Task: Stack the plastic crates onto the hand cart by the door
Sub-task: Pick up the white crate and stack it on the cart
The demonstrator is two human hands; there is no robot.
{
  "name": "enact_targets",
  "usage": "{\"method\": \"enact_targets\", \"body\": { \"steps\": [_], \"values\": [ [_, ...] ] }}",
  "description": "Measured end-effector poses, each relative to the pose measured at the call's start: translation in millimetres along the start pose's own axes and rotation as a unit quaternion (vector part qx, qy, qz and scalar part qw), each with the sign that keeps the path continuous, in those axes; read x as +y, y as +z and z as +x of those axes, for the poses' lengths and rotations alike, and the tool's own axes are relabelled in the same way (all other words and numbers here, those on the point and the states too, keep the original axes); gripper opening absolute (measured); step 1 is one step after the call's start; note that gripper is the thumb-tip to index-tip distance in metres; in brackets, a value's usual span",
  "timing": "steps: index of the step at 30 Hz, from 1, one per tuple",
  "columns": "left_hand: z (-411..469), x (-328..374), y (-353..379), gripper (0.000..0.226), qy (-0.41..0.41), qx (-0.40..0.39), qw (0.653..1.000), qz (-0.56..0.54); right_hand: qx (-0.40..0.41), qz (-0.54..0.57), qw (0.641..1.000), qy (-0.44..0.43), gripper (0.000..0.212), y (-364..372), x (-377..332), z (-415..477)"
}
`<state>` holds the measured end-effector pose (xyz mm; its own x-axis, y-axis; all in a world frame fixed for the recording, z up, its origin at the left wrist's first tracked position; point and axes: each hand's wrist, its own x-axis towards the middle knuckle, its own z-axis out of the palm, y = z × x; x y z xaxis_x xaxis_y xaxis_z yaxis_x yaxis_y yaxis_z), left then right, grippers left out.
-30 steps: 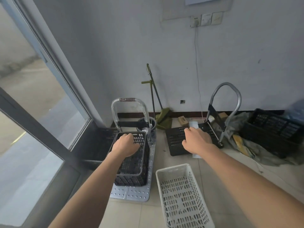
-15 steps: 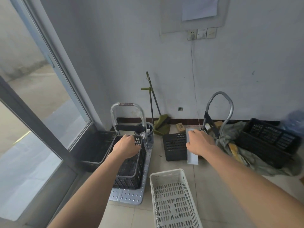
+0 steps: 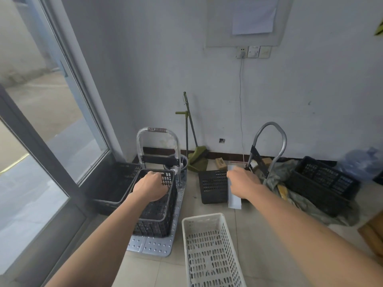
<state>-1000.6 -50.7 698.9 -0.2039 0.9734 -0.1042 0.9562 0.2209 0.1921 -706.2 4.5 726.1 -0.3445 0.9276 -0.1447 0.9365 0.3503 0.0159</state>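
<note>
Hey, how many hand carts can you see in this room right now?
2. One hand cart stands by the glass door, carrying a black crate. The other hand cart is further right, its base partly hidden behind the right hand.

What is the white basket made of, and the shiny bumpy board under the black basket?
The white crate looks like matte moulded plastic: thin walls, neat rows of slots. The hand cart deck under the black crate seems metal, perhaps aluminium: silvery, dull shine, rows of studs.

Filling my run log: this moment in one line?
black plastic crate: on silver hand cart; white plastic crate: on floor; left hand: over it, grip unclear; right hand: grip unclear
</note>
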Motion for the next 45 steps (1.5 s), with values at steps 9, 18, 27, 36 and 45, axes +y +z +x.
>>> {"method": "enact_targets", "body": {
  "steps": [9,18,27,36,45],
  "values": [
    [-18,-20,6,0.023,-0.01,-0.019,1.0,0.02,-0.002,0.052,0.999,-0.016,0.04,12,-12,-6],
    [-28,15,37,0.019,-0.036,-0.056,0.997,0.031,-0.03,0.036,0.999,-0.015,0.041,46,33,-15],
    [-51,84,72,0.02,-0.097,-0.063,0.993,0.018,-0.062,0.049,0.996,-0.05,0.034,90,119,-19],
    [-45,126,125,0.027,-0.118,-0.054,0.991,0.02,-0.083,0.047,0.991,-0.092,0.027,153,151,-12],
    [-39,105,216,0.022,-0.122,-0.074,0.99,-0.002,-0.097,0.064,0.99,-0.078,0.017,254,161,-2]
  ]
}}
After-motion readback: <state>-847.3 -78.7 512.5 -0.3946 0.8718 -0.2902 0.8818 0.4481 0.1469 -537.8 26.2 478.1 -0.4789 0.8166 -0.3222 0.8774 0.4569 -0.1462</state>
